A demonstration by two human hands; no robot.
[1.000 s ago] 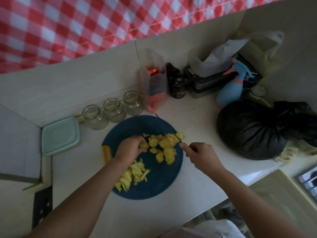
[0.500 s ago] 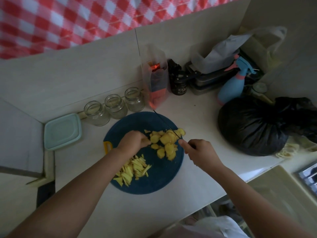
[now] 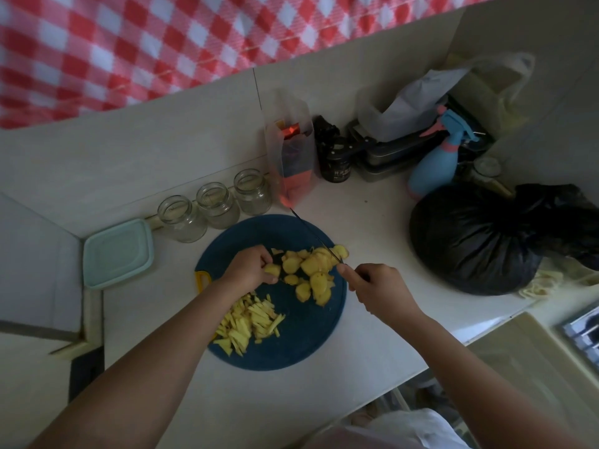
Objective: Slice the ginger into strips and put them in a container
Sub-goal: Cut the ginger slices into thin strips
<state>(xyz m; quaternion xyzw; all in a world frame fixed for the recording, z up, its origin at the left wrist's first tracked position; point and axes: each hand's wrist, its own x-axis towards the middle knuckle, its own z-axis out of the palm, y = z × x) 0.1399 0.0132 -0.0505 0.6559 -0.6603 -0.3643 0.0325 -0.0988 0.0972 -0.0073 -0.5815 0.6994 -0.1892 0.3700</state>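
Left hand (image 3: 249, 269) curled, fingertips pinching one ginger slice (image 3: 272, 269) beside the heap of slices (image 3: 312, 270); right hand (image 3: 377, 286) closed round the handle of the knife (image 3: 316, 236), one digit stretched toward the blade, which angles away over the heap. Slices look thin, stiff and light, probably damp and slippery; best pinned flat by the rim, knuckles off the edge. Cut strips (image 3: 251, 322) lie nearer on the blue cutting board (image 3: 285, 351); lidded container (image 3: 118, 252) sits to its left, apart.
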